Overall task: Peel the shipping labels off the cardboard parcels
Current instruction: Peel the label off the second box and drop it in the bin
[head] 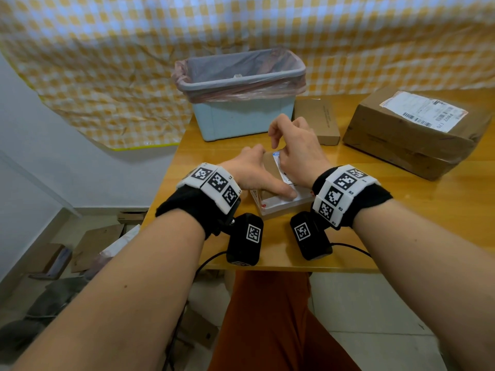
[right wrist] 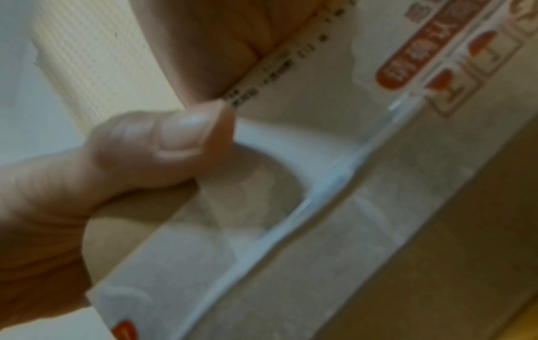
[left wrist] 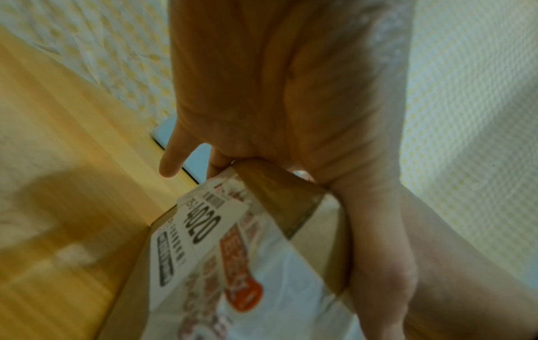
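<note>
head looks down, wrist views close, all share small parcel (head: 278, 202)

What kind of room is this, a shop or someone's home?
Probably a home corner set up for recording, not a shop: a checked cloth hung as a backdrop, a small wooden table with parcels, and flattened cardboard on the tiled floor.
</note>
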